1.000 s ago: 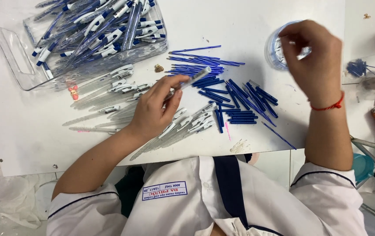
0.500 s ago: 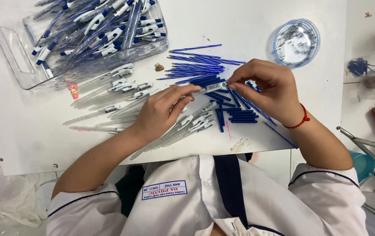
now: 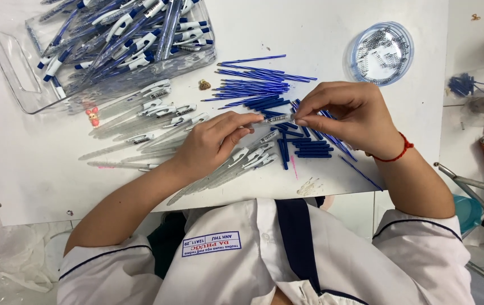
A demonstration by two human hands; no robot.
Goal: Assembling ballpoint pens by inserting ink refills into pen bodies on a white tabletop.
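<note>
Hands meet near the worktop's middle: left hand [image 3: 214, 144] and right hand [image 3: 343, 116] each pinch an end of one clear pen barrel [image 3: 273, 120], held level, seemingly for fitting. Blue refills [image 3: 253, 87] lie beyond; finished pens fill the clear tray [image 3: 22, 85] at the far-left corner.

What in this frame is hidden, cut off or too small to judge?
- Head view: the clear pen barrel is partly covered by the left hand and right hand.
- Clear tray: cut off by the top edge.
- Round dish: the springs inside are too small to count.
</note>
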